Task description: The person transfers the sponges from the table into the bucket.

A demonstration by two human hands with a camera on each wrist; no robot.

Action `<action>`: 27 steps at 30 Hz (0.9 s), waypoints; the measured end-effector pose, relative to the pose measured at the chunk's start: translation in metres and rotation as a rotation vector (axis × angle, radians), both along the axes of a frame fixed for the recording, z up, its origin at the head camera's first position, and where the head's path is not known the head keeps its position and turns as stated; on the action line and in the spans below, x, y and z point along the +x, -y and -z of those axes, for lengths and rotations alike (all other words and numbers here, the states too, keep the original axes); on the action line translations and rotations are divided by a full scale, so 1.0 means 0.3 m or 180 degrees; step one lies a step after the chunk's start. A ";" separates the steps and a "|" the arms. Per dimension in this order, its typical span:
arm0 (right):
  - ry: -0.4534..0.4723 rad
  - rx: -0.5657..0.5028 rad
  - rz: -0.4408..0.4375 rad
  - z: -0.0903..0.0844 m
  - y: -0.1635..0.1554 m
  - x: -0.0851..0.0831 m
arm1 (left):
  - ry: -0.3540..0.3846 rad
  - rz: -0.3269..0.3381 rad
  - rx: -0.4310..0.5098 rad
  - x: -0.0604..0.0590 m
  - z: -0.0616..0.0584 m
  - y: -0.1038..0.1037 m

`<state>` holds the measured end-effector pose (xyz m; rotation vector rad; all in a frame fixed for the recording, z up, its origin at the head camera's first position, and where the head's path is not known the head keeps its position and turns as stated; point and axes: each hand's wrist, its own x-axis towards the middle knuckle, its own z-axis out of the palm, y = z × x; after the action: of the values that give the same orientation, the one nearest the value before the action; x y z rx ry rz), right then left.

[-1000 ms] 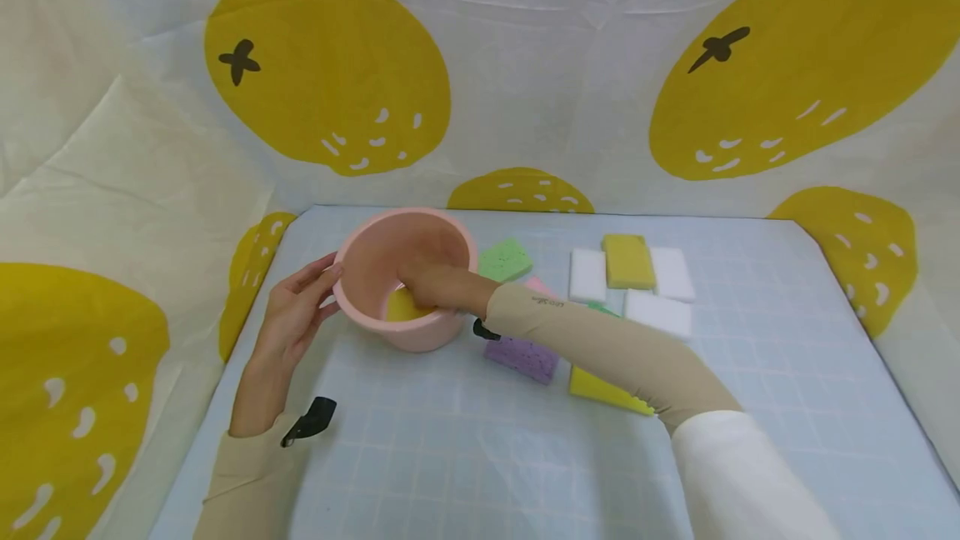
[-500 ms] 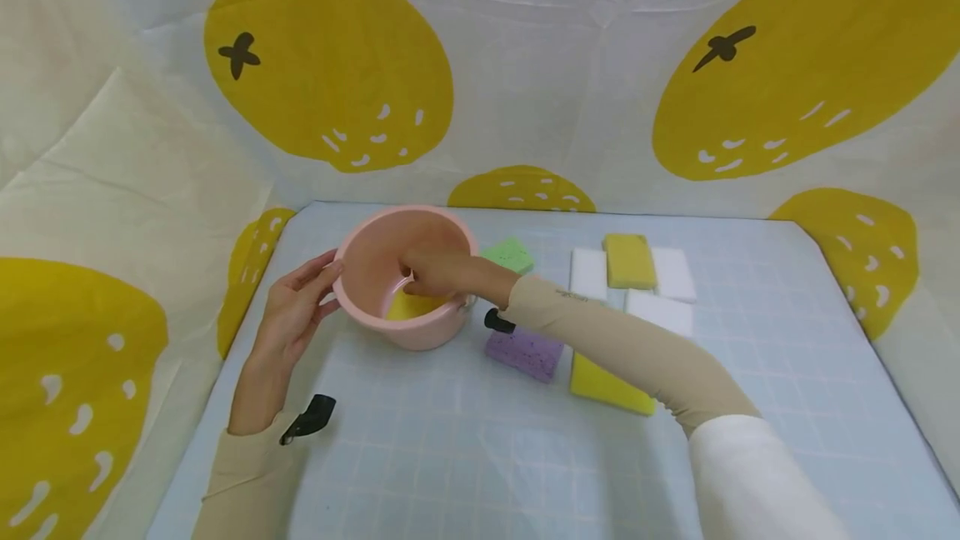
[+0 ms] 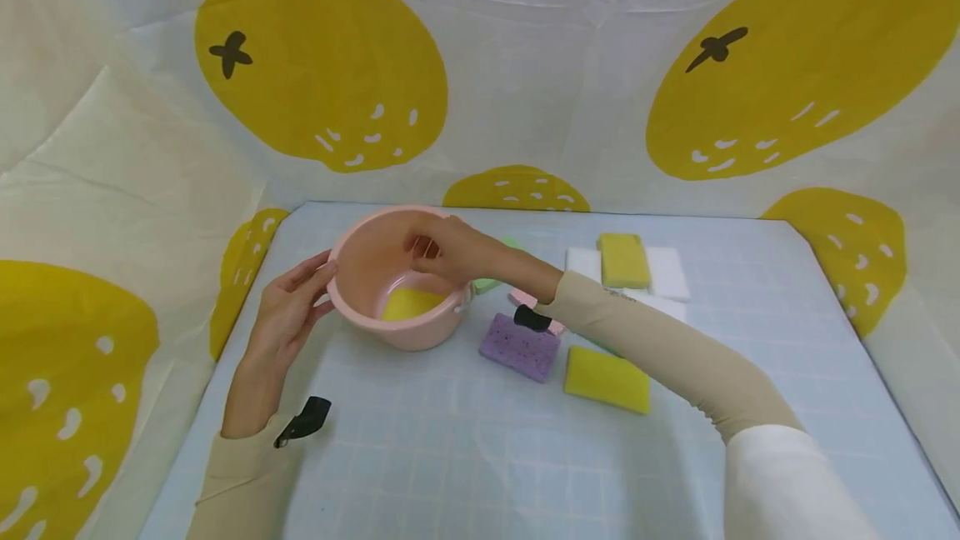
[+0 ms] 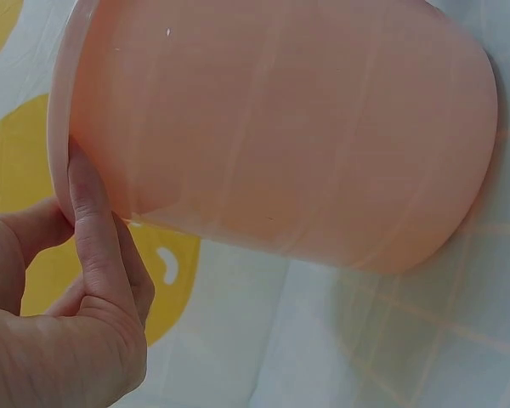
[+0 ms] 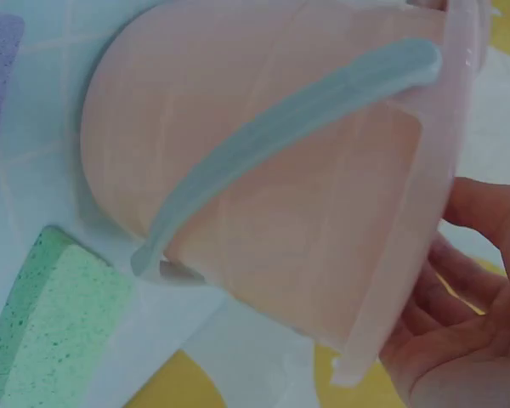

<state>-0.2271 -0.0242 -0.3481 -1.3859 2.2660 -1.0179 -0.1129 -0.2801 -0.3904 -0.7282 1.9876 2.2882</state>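
Note:
A pink bucket (image 3: 401,333) stands at the back left of the table, and a yellow sponge (image 3: 408,304) lies on its bottom. My left hand (image 3: 288,307) pinches the bucket's rim on the left side; the left wrist view shows a finger lying along the outer wall. Over the bucket's right rim is my right hand (image 3: 461,252), fingers loosely bent and nothing visible between them. In the right wrist view this hand (image 5: 463,314) is beside the rim, and a grey-blue handle (image 5: 280,132) hangs down the bucket's side.
Right of the bucket lie a green sponge (image 5: 64,323), a purple sponge (image 3: 517,347), a partly covered pink sponge (image 3: 522,297) and a yellow sponge (image 3: 607,380). Farther right, another yellow sponge (image 3: 625,261) rests among white sponges (image 3: 670,272). A patterned cloth wall (image 3: 525,90) stands behind.
My right hand has risen from inside the bucket and moved right to its rim, baring more of the yellow sponge inside. The left hand stays on the rim.

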 end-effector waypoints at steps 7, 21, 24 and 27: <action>0.0158 -0.0192 0.0268 -0.024 -0.077 -0.020 | -0.0045 -0.0006 0.0110 0.009 0.004 0.002; 0.0528 -0.0714 0.0751 -0.003 -0.243 -0.104 | -0.0027 -0.0022 0.0081 -0.002 0.006 0.000; 0.0484 -0.0718 0.0788 0.021 -0.269 -0.118 | -0.0037 -0.0012 0.0085 -0.002 0.007 0.002; 0.0482 -0.0726 0.0821 0.052 -0.289 -0.132 | -0.0040 -0.0015 0.0115 -0.002 0.007 0.003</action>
<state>-0.2666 0.0626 -0.3635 -1.0688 2.3127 -1.4511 -0.1134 -0.2811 -0.3925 -0.7184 1.9462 2.3308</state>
